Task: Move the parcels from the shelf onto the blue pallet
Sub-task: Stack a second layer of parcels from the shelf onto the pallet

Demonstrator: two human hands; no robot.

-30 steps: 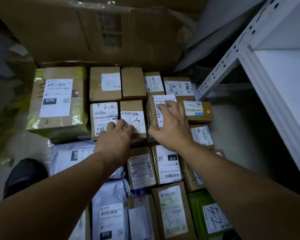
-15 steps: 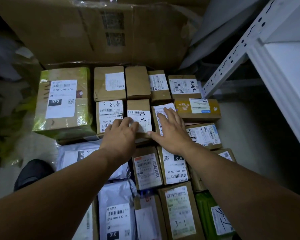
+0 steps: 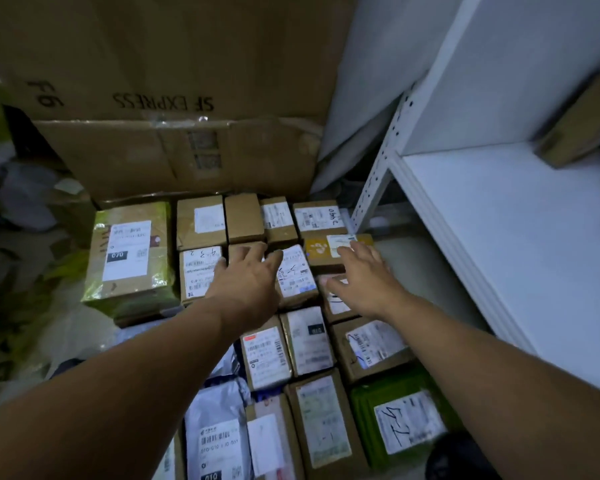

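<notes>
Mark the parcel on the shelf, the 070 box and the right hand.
parcel on the shelf [image 3: 582,121]: head view, its brown side.
070 box [image 3: 128,252]: head view, white label.
right hand [image 3: 367,281]: head view, back of hand.

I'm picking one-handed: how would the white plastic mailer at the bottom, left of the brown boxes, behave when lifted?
Probably floppy: the white plastic mailer shows creases and a rumpled top, unlike the square-edged brown box beside it. Its smooth plastic skin may be slippery. It would likely sag, not tip, so supporting it underneath seems wiser.

Big brown SF EXPRESS carton [image 3: 187,57], lettering upside down
</notes>
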